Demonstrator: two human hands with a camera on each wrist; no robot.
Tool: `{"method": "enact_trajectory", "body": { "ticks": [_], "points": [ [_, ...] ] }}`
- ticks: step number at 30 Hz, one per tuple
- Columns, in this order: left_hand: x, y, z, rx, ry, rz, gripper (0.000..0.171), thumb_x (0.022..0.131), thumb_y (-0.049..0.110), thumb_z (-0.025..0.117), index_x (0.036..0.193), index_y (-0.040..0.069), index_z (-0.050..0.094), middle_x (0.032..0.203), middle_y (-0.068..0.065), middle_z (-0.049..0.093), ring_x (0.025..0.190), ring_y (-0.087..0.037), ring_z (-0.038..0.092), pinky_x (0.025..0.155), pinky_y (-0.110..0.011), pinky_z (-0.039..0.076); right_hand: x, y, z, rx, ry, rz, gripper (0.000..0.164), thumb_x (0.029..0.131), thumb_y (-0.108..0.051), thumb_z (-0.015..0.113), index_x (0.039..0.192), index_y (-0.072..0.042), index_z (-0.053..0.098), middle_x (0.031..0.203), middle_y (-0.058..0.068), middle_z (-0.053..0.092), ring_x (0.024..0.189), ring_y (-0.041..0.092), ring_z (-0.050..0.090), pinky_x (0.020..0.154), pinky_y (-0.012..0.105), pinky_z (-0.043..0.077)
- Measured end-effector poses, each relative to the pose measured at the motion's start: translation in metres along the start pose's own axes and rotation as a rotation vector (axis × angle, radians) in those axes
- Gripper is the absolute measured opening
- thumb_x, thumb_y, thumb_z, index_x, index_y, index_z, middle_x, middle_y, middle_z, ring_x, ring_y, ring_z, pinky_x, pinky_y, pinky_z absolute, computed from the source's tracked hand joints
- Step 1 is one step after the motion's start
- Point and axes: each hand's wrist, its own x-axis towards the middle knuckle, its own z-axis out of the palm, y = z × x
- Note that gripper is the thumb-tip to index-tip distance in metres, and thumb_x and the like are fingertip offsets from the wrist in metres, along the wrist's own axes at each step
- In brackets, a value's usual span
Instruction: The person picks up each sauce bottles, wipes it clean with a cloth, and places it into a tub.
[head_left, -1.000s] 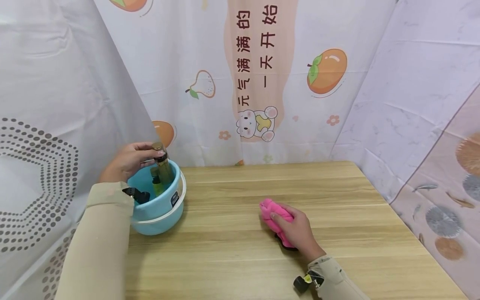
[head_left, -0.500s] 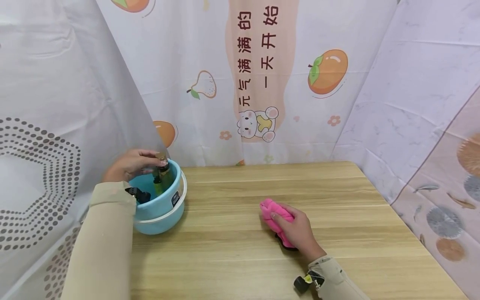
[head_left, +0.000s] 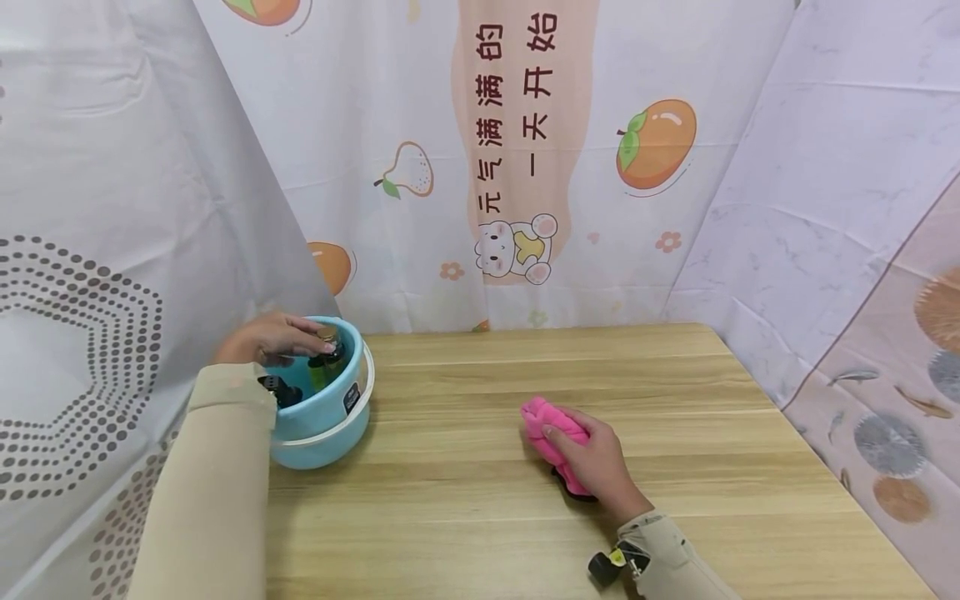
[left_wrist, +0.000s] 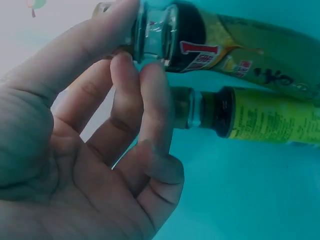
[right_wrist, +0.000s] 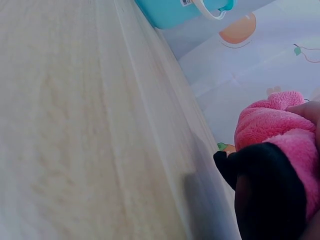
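My left hand reaches over the rim of a light blue bucket and pinches the neck and cap of a glass bottle between thumb and fingertips. That bottle has a dark neck band and a yellowish-green body; its base is hidden in the bucket. Beside it inside the bucket is a smaller bottle with a yellow-green label. On the right of the table, my right hand grips a bundled pink fluffy cloth, with a black strip along its lower side.
The bucket's white handle hangs down on its right side. Under everything lies a wood-grain table. A printed curtain closes off the back, and more cloth hangs at the left and right sides.
My left hand has lowered the bottle deeper into the bucket, so its top now sits near the rim. The right hand and pink cloth have stayed in place.
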Motion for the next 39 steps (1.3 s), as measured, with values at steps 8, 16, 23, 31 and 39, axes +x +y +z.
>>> {"method": "enact_trajectory", "body": {
  "ticks": [8, 16, 23, 31, 39],
  "points": [
    [0.0, 0.003, 0.005, 0.106, -0.033, -0.022, 0.073, 0.084, 0.043, 0.086, 0.144, 0.009, 0.061, 0.118, -0.001, 0.077, 0.113, -0.021, 0.069, 0.099, -0.052, 0.054, -0.001, -0.002, 0.0, -0.003, 0.0, -0.006, 0.047, 0.088, -0.042, 0.083, 0.129, -0.022, 0.073, 0.121, 0.01, 0.073, 0.089, 0.017, 0.07, 0.067, 0.027, 0.062],
    [0.002, 0.0, 0.009, 0.184, -0.082, -0.036, 0.064, 0.085, 0.042, 0.085, 0.138, 0.011, 0.067, 0.109, -0.003, 0.08, 0.11, -0.023, 0.072, 0.082, -0.04, 0.053, -0.001, -0.002, -0.003, 0.033, 0.0, 0.025, 0.051, 0.089, -0.041, 0.082, 0.133, -0.019, 0.071, 0.114, 0.014, 0.073, 0.074, 0.019, 0.071, 0.06, 0.031, 0.063],
    [0.003, 0.004, 0.013, 0.199, -0.089, -0.04, 0.066, 0.084, 0.045, 0.086, 0.137, 0.01, 0.068, 0.114, -0.004, 0.078, 0.113, -0.026, 0.071, 0.082, -0.039, 0.054, -0.001, -0.002, -0.006, 0.04, 0.004, 0.024, 0.051, 0.089, -0.038, 0.082, 0.134, -0.017, 0.07, 0.113, 0.015, 0.073, 0.072, 0.019, 0.071, 0.058, 0.032, 0.063],
    [0.001, 0.004, 0.014, 0.157, -0.071, -0.049, 0.061, 0.083, 0.042, 0.087, 0.134, 0.012, 0.07, 0.107, 0.004, 0.079, 0.105, -0.02, 0.072, 0.076, -0.034, 0.053, 0.001, -0.003, -0.008, 0.032, 0.016, 0.02, 0.055, 0.089, -0.042, 0.082, 0.135, -0.015, 0.069, 0.111, 0.015, 0.073, 0.074, 0.019, 0.071, 0.059, 0.031, 0.063],
    [0.0, 0.011, 0.01, 0.054, -0.036, -0.07, 0.041, 0.086, 0.038, 0.085, 0.119, 0.015, 0.075, 0.107, 0.003, 0.078, 0.114, -0.025, 0.07, 0.096, -0.051, 0.052, 0.003, -0.001, -0.01, 0.037, 0.02, 0.042, 0.057, 0.088, -0.045, 0.082, 0.136, -0.018, 0.069, 0.117, 0.016, 0.072, 0.077, 0.019, 0.071, 0.061, 0.032, 0.063]
  ]
}}
